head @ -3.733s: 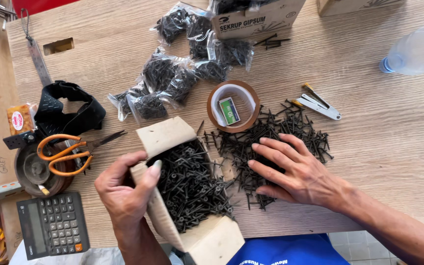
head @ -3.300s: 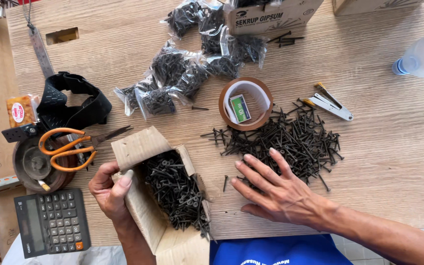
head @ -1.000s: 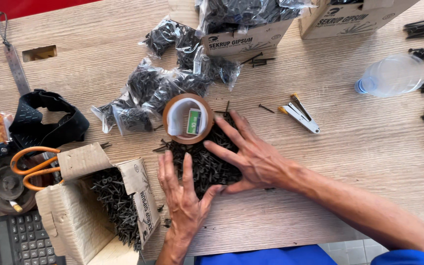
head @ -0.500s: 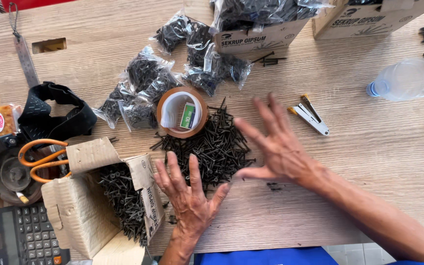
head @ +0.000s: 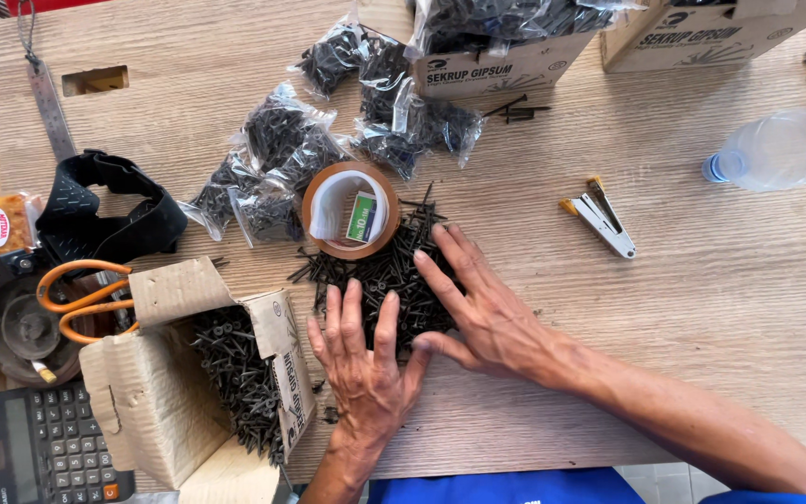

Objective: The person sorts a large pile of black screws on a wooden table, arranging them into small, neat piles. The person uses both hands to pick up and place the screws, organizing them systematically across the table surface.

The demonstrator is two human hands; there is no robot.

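Black drywall screws [head: 380, 280], loose heap: under flat, spread fingers of left hand [head: 366, 359] and right hand [head: 478, 313], neither gripping. Tape roll [head: 350, 210] just beyond fingertips. Probably heavy, prickly, shifting; scoop from the edges.

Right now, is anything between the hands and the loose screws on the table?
No. Both the left hand and right hand lie flat, touching the screws. The tape roll sits at the pile's far edge, beyond the fingers.
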